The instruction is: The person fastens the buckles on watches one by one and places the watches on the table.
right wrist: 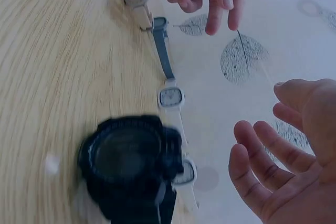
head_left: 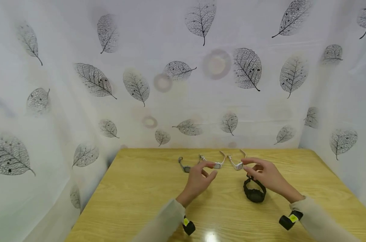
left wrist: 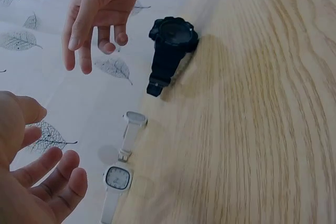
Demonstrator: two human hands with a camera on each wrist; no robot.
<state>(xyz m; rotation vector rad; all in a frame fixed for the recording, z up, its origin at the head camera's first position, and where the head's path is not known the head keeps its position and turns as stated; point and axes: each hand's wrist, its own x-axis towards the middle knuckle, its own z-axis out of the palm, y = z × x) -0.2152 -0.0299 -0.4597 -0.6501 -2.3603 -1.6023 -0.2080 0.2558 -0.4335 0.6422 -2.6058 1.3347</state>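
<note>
A black digital watch [head_left: 255, 192] lies on the wooden table [head_left: 140, 195], just under my right hand [head_left: 249, 166]. Behind it, a row of light watches runs along the table's far edge: a grey one [head_left: 184, 166], a white one [head_left: 218, 164] and another white one [head_left: 237, 164]. My left hand [head_left: 211, 169] hovers in front of the middle white watch with loosely spread fingers. Neither hand holds anything. The left wrist view shows the black watch [left wrist: 170, 40], a white square-faced watch [left wrist: 118, 177] and both empty hands. The right wrist view shows the black watch [right wrist: 128, 161] blurred and close.
A white cloth with grey leaf prints [head_left: 171, 84] hangs behind the table and on both sides. Bare wood [head_left: 134, 208] spreads to the left and front of the hands. Wrist cameras [head_left: 189, 227] sit on both sleeves.
</note>
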